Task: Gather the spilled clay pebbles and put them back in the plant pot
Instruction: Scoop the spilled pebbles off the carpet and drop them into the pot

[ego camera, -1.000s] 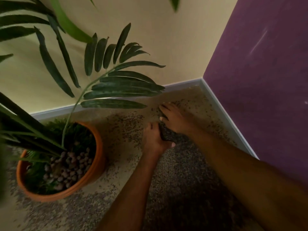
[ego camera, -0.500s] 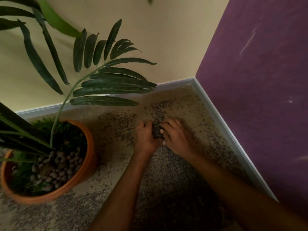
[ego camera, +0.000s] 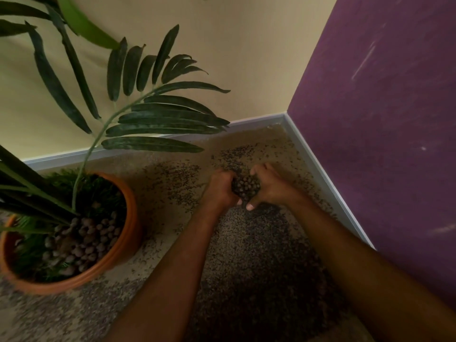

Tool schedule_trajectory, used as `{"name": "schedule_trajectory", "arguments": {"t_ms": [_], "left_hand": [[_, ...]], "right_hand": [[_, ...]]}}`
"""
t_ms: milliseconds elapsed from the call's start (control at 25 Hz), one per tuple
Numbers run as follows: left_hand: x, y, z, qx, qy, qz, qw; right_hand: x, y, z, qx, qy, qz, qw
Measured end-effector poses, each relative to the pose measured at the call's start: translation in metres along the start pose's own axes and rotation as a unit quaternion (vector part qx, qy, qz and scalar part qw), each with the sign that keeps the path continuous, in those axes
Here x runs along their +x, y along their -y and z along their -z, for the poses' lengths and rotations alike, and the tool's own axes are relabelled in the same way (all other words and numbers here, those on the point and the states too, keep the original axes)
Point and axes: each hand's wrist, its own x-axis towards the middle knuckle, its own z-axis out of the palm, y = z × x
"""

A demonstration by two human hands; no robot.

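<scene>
Both hands now cupped together around a heap of clay pebbles (ego camera: 246, 188), lifted a bit off the carpet (ego camera: 246, 255); a second ago they lay flat, raking pebbles inward. My left hand (ego camera: 219, 188) and right hand (ego camera: 270, 187) are each curled closed against the heap, thumbs nearly meeting under it. The load sits well right of the plant pot (ego camera: 128, 218), nearer the wall corner. The pot already holds pebbles at the stem base. Scoop looks done, so I judge the carry to the pot comes next. Many loose pebbles lie scattered right of the pot; far from finished.
</scene>
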Motion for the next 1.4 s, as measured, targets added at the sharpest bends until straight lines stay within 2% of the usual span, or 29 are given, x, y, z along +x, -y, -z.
{"name": "schedule_trajectory", "arguments": {"t_ms": [200,360,480,720,840,960,1080,1280,1400], "left_hand": [[-0.003,-0.008,-0.006,-0.024,-0.021,-0.024,0.999],[-0.016,-0.017,-0.015,-0.007,-0.062,-0.009,0.998],[-0.023,-0.022,-0.017,0.0,-0.055,0.007,0.998],[-0.036,-0.021,-0.019,0.007,-0.068,0.049,0.996],[-0.037,-0.009,-0.019,-0.047,-0.054,0.087,0.994],[-0.046,-0.004,-0.015,-0.198,-0.019,0.132,0.971],[-0.061,-0.001,-0.017,-0.338,-0.01,0.173,0.925],[-0.09,-0.006,-0.02,-0.444,-0.002,0.222,0.868],[-0.111,-0.02,-0.017,-0.522,0.001,0.252,0.815]], "right_hand": [[0.005,0.017,-0.004,0.012,-0.023,0.042,0.999],[0.003,0.025,-0.008,-0.027,-0.025,0.034,0.999],[-0.001,0.025,-0.015,-0.041,-0.045,0.036,0.998],[-0.022,0.032,-0.032,0.006,-0.072,0.014,0.997],[-0.034,0.04,-0.033,0.044,-0.066,-0.001,0.997],[-0.044,0.041,-0.043,0.143,-0.048,-0.048,0.987],[-0.051,0.043,-0.054,0.28,-0.047,-0.108,0.953],[-0.06,0.04,-0.067,0.458,-0.03,-0.207,0.864],[-0.077,0.042,-0.075,0.537,-0.054,-0.242,0.806]]}}
